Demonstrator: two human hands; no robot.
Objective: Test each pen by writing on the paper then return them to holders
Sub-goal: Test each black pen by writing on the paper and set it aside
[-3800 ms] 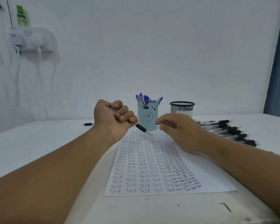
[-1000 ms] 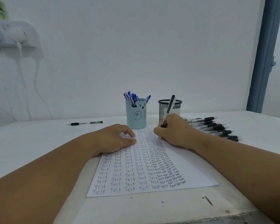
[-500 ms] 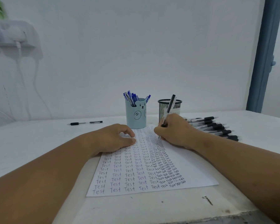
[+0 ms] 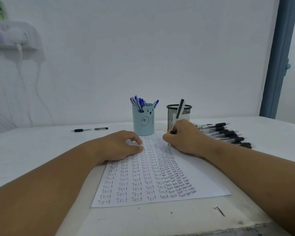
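Observation:
A white sheet of paper [image 4: 199,178] filled with rows of the word "Test" lies on the table in front of me. My right hand [image 4: 186,138] grips a black pen [image 4: 178,113] with its tip down on the upper right part of the sheet. My left hand [image 4: 121,145] rests on the paper's upper left, fingertips pressing it down. Behind the sheet stand a light blue bear holder [image 4: 143,121] with several blue pens and a black mesh holder [image 4: 186,111]. A row of several black pens [image 4: 226,133] lies to the right.
A single black pen [image 4: 90,129] lies apart at the back left of the white table [image 4: 32,150]. A white wall rises close behind the holders. A blue-grey door frame [image 4: 278,65] stands at the right. The table's front edge [image 4: 177,230] is chipped.
Earlier my left hand held the black pen and my right hovered over the sheet. Now the right hand writes with it and the left rests on the paper. Little has moved in the last second.

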